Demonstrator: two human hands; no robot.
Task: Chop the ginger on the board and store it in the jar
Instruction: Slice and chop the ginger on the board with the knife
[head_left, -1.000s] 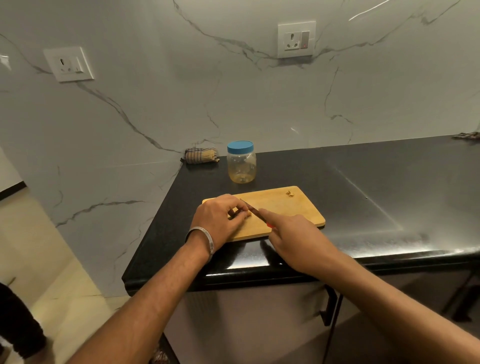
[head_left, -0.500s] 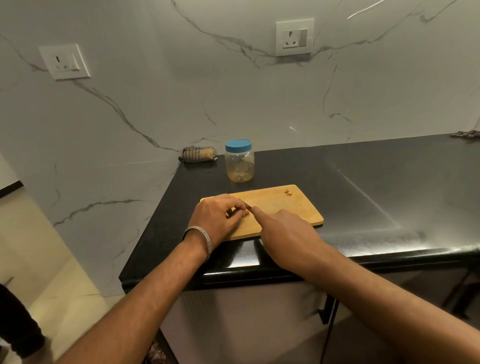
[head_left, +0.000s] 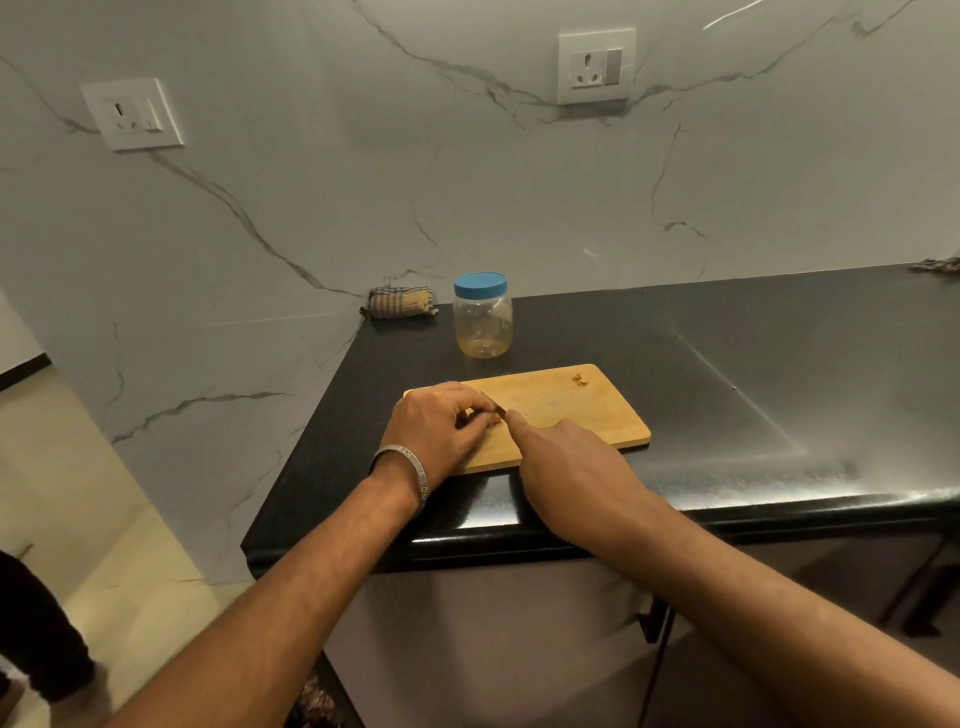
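The black counter (head_left: 727, 364) is my whole work area, w/ its near edge running under my wrists and its left edge dropping off just left of the board. The wooden board (head_left: 566, 410) sits near that left-near corner, long side roughly along the near edge, and its near edge comes close to the counter lip, so I judge any hard push toward me could slide it off. Lots of bare counter to the right and far right, so that's the side to sweep or shift things.

The jar (head_left: 483, 317) stands just beyond the board's far edge, blue lid (head_left: 480, 284) on, apart from the board; a folded cloth (head_left: 400, 302) lies at the wall left of it.

My left hand (head_left: 441, 426) is curled over the ginger (head_left: 488, 418) on the board's left part, fingertips pinning it, though most of the piece is hidden under my knuckles. My right hand (head_left: 566, 457) is wrapped on the knife (head_left: 496, 408), index finger along the spine, only a sliver of blade showing beside the left fingertips. To cut well I keep those tips tucked back, blade straight down, small slices, pressure into the board not toward the lip.

A few chopped bits (head_left: 580, 380) sit at the board's far right corner, near its edge, so gather them inward before tipping anything to the jar
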